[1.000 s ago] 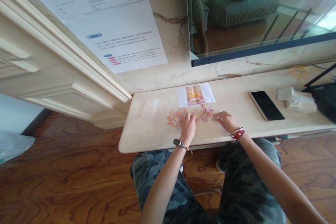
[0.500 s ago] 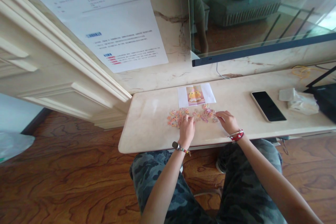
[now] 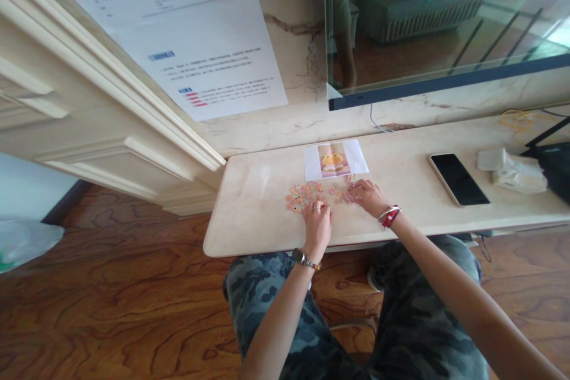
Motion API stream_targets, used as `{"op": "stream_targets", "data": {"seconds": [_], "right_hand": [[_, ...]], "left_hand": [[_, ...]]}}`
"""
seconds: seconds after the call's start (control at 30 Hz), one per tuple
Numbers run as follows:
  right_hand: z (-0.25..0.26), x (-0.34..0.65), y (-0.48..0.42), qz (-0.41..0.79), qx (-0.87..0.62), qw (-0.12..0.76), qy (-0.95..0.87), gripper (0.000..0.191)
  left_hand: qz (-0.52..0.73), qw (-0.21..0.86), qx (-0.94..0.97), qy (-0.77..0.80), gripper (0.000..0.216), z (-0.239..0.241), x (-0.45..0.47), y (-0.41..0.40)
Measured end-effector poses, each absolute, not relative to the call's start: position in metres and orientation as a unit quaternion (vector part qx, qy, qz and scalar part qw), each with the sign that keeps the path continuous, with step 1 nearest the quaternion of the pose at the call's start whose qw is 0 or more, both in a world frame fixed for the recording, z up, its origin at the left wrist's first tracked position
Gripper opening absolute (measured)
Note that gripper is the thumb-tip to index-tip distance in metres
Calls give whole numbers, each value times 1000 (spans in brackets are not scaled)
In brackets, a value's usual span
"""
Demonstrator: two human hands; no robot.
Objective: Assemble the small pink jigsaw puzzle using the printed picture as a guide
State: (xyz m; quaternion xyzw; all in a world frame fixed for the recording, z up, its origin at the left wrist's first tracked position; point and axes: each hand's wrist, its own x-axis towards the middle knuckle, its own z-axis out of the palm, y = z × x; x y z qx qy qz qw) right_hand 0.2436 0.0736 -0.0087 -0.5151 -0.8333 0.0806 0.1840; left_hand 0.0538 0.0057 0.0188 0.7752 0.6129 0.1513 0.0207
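Small, colourful jigsaw pieces [image 3: 299,195] lie loose in a patch on the pale ledge. Against its near edge rests my left hand [image 3: 317,221], its fingers curled down and the tips hidden. A second cluster of jigsaw pieces [image 3: 336,191] lies to the right. My right hand [image 3: 370,197] reaches over that cluster's right side, thumb and fingers bent together at the pieces; what they pinch is too small to make out. Just behind, a white sheet with a printed picture [image 3: 335,160] of a yellow figure lies flat.
A phone [image 3: 458,179] and a crumpled, pale plastic packet [image 3: 516,172] lie on the ledge [image 3: 249,214] to the right, with a black object [image 3: 554,163] beyond. Above hangs a screen [image 3: 418,88]. A printed page [image 3: 214,29] is on the wall. My knees are under the front edge.
My right hand has moved left, from the right edge of the right cluster to over its pieces. My left hand has drawn slightly towards me, uncovering more of the left patch.
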Motion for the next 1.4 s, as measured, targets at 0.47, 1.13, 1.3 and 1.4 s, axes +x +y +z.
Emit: {"op": "stream_targets", "data": {"seconds": [0.47, 1.13, 1.3, 1.4], "right_hand": [[-2, 245, 81, 74, -503, 128, -852, 18], [-8, 164, -13, 53, -587, 214, -779, 18], [-11, 172, -11, 126, -578, 236, -771, 15], [-13, 190, -5, 171, -540, 256, -783, 17]], "left_hand": [[161, 29, 777, 608, 10, 17, 53, -2], [187, 68, 804, 560, 33, 16, 29, -37], [148, 73, 825, 541, 36, 21, 33, -37], [137, 66, 827, 541, 38, 23, 34, -37]]}}
